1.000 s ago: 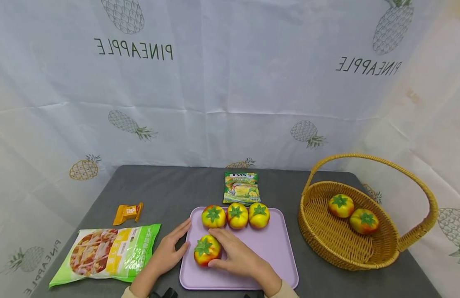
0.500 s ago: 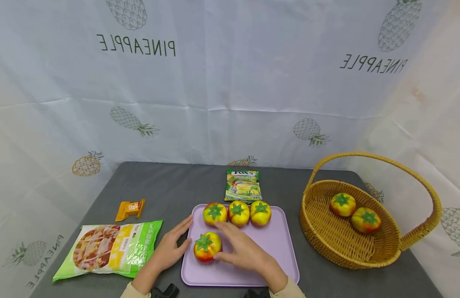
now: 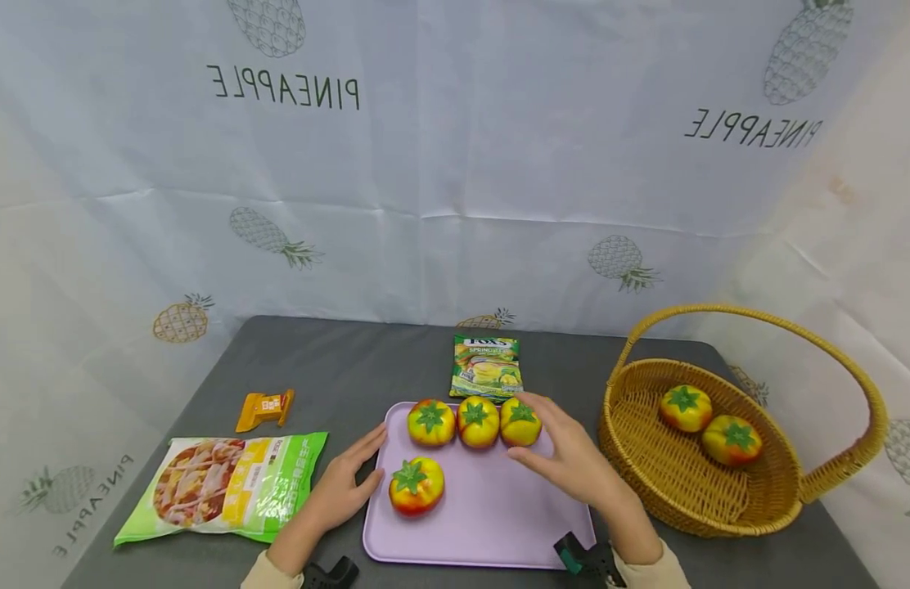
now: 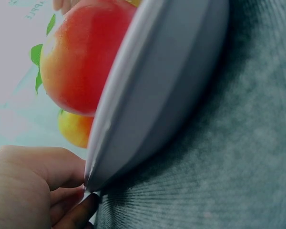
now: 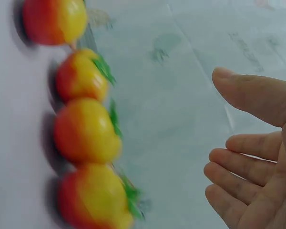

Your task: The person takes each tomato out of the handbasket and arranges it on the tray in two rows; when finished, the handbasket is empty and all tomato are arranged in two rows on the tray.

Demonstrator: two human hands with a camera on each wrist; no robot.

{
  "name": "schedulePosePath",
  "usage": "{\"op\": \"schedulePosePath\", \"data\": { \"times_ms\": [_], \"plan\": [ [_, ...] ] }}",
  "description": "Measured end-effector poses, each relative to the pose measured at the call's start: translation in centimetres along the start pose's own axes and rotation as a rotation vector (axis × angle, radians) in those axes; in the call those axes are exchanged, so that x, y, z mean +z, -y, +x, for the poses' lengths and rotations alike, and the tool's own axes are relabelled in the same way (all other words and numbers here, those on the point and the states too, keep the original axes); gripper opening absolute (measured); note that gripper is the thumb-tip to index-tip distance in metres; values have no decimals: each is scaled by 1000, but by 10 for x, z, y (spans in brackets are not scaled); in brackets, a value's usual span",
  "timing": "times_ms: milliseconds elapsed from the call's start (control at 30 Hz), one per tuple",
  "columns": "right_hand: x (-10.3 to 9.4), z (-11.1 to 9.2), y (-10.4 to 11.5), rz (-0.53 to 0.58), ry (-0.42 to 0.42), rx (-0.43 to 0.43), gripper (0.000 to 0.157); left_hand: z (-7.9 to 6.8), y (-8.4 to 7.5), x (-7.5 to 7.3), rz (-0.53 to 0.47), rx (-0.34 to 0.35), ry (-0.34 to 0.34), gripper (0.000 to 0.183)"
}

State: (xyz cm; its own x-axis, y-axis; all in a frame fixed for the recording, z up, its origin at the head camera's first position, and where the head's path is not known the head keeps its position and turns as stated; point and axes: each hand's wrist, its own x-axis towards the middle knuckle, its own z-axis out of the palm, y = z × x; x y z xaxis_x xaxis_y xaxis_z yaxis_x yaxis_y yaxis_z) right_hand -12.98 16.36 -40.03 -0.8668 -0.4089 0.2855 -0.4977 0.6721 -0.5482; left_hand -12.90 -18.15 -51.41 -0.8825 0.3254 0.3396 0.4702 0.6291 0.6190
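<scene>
We see a dark grey tabletop (image 3: 381, 352) backed by pineapple-print cloth (image 3: 433, 155). Our left hand (image 3: 343, 491), fingers straight, touches the lilac tray (image 3: 499, 523); near its thumb sits one fruit (image 3: 416, 489), beyond that three more (image 3: 478, 425). Our right hand (image 3: 570, 460) hovers, fingers wide; right of them, the wicker basket (image 3: 664, 472) holds two fruits (image 3: 732, 442).

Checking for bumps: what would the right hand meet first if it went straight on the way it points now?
Probably the rightmost fruit in the row of three on the tray: the right hand points that way, though its height above the fruit is hard to judge.
</scene>
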Motion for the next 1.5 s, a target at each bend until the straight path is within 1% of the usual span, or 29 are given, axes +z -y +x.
{"op": "schedulePosePath", "data": {
  "times_ms": [67,133,267,400,567,667,800,900,1000,1133,1267,1400,1500],
  "plan": [
    [-15,-3,-9,-30,-48,13,71,1,0,0,-1,-3,2,55],
    [-31,-7,-18,-45,-74,42,71,1,-1,-1,1,-6,6,55],
    [-63,-15,-35,-66,-105,118,69,0,-1,-1,5,-17,15,55],
    [-92,-20,-52,-67,-123,179,70,0,-1,0,8,-13,10,56],
    [-118,-24,-79,-58,-129,254,72,1,0,0,7,-6,10,56],
    [-129,-27,-96,-44,-108,298,73,1,0,-1,2,-9,15,56],
    [-136,-30,-119,-21,-74,355,76,1,0,-1,0,-12,18,56],
    [-137,-33,-133,-21,-55,406,78,1,0,-1,-1,-9,19,55],
    [-136,-35,-144,-45,-26,462,81,1,0,-1,2,-1,19,55],
    [-135,-36,-154,-78,4,517,86,1,0,0,3,15,-1,54],
    [-133,-37,-163,-103,35,546,87,1,-1,0,14,42,-27,54],
    [-130,-39,-169,-111,69,568,88,1,0,1,21,46,-28,55],
    [-129,-40,-171,-130,75,591,89,1,1,1,20,41,-24,55]
  ]
}}
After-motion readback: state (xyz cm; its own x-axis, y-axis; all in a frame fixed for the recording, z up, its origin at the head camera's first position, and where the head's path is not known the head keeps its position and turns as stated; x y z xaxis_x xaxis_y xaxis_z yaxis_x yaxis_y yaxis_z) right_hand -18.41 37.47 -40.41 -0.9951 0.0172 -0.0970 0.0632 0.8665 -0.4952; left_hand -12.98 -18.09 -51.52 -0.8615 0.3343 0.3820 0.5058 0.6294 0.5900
